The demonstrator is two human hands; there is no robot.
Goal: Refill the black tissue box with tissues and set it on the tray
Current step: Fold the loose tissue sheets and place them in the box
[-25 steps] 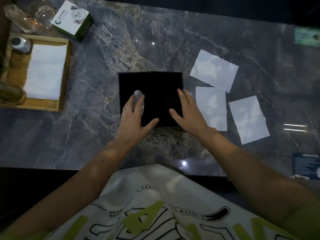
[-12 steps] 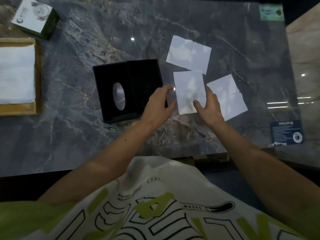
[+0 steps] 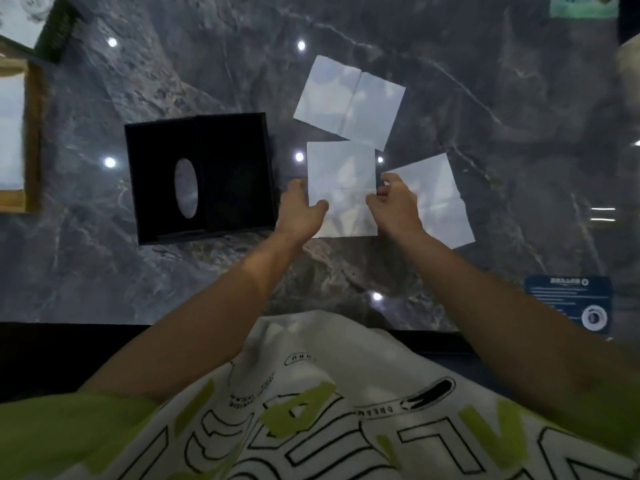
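We set both hands to the middle tissue point(image 3: 341, 181): left hand point(image 3: 300, 209) and right hand point(image 3: 394, 202) half-curled at its side edges, thumbs on it; whether pinched, we cannot tell. The box point(image 3: 156, 174) lies open just left, ready for filling, well short of the tray point(image 3: 34, 140).

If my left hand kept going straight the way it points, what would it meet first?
Probably the middle tissue: your left hand is at its left edge, pointing away and rightward across it.
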